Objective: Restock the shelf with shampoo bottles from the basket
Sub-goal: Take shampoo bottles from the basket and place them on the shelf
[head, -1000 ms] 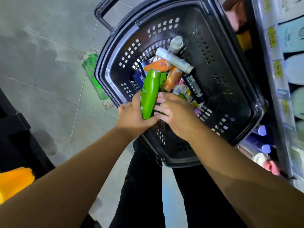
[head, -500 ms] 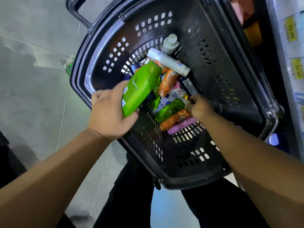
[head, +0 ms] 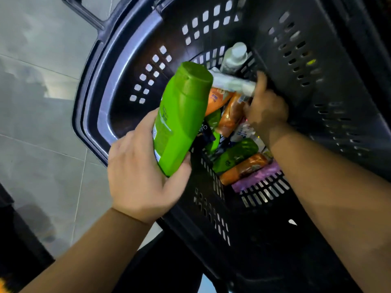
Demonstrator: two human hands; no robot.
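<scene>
At the near left rim of the basket [head: 91, 111], the left hand [head: 137, 178] wraps thumb and fingers round the base of a green bottle [head: 179, 119], cap pointing away; stiff, smooth plastic, probably heavy if full, so gripping its middle seems safer. Farther in, by the far wall, the right hand [head: 266, 111] curls round the end of a white bottle [head: 230, 82] atop the pile.

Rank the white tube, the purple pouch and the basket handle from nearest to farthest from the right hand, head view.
1. white tube: gripped by the right hand, far end.
2. purple pouch: basket floor, toward the person.
3. basket handle: top left, beyond the rim.
</scene>
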